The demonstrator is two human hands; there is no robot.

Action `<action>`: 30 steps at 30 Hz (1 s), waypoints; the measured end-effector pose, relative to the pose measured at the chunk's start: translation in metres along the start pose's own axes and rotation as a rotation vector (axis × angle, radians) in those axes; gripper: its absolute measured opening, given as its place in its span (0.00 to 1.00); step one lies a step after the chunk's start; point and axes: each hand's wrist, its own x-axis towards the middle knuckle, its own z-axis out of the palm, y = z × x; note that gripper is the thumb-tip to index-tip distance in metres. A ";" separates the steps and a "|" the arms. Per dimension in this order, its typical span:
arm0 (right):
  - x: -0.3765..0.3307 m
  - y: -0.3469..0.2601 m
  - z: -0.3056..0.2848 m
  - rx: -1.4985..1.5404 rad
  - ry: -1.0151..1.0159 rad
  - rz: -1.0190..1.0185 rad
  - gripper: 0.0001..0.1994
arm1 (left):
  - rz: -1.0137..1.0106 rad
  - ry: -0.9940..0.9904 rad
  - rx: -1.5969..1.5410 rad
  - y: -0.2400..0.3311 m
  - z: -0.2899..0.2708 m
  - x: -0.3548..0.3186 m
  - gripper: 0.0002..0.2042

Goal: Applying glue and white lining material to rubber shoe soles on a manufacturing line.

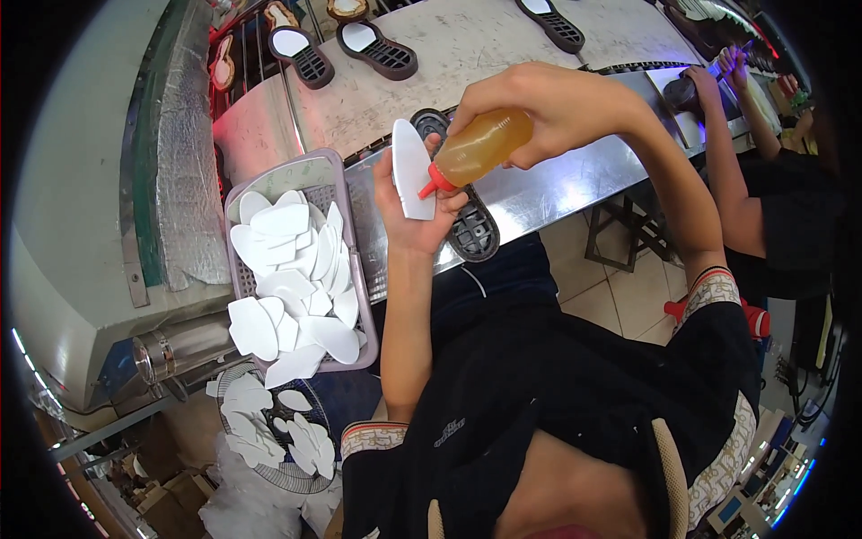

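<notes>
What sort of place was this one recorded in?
Probably a shoe-making workshop: several dark shoe soles are laid out ahead, a basket is heaped with flat white pieces, and the right hand tilts a bottle of amber liquid toward another white piece.

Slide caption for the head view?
Right hand holds an amber bottle, its red nozzle pointed at a white piece in the left hand.

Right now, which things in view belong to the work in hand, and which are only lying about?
In use, or likely so:
red-tipped bottle, in the right hand
white piece, in the left hand
lavender crate of spare white pieces
dark sole near the left hand

Seemingly just lying about:
cardboard boxes, lower left
crumpled clear plastic
</notes>
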 end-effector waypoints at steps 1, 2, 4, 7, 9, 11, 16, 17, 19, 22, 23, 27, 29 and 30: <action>0.002 -0.001 0.001 0.000 -0.017 -0.011 0.27 | 0.023 0.008 0.010 -0.001 0.002 -0.003 0.29; 0.004 -0.002 0.003 0.002 -0.021 -0.011 0.27 | 0.045 0.015 0.020 -0.003 0.004 -0.006 0.29; 0.006 -0.006 0.004 0.022 -0.024 -0.005 0.24 | 0.057 -0.081 0.004 -0.008 0.008 -0.009 0.30; 0.008 -0.014 0.003 0.033 -0.028 0.021 0.24 | 0.100 -0.120 0.054 -0.008 0.018 -0.017 0.32; 0.008 -0.019 0.003 -0.046 -0.024 0.021 0.23 | 0.132 -0.059 0.118 -0.006 0.022 -0.020 0.33; 0.007 -0.021 0.004 -0.124 -0.019 0.020 0.23 | 0.150 0.075 0.153 -0.003 0.022 -0.023 0.32; 0.008 -0.025 0.004 -0.272 0.022 -0.048 0.23 | 0.107 0.079 0.098 -0.002 0.024 -0.029 0.29; 0.009 -0.025 0.003 -0.269 0.022 -0.048 0.23 | 0.115 0.115 0.103 -0.002 0.026 -0.030 0.28; 0.009 -0.026 0.000 -0.321 0.019 -0.023 0.24 | 0.113 0.134 0.122 -0.002 0.028 -0.033 0.27; 0.008 -0.029 -0.008 -0.399 0.017 -0.008 0.20 | 0.095 0.125 0.160 -0.002 0.028 -0.035 0.26; 0.009 -0.032 -0.013 -0.398 0.013 -0.008 0.20 | 0.077 0.097 0.180 -0.002 0.027 -0.036 0.26; 0.002 -0.025 -0.018 -0.585 0.106 0.035 0.26 | 0.006 0.086 0.145 -0.010 0.038 -0.041 0.26; -0.001 -0.005 -0.020 -0.625 0.172 0.123 0.26 | 0.009 0.033 0.128 -0.014 0.046 -0.046 0.26; -0.007 0.016 -0.021 -0.474 0.224 0.154 0.26 | 0.019 -0.019 0.108 -0.017 0.048 -0.047 0.26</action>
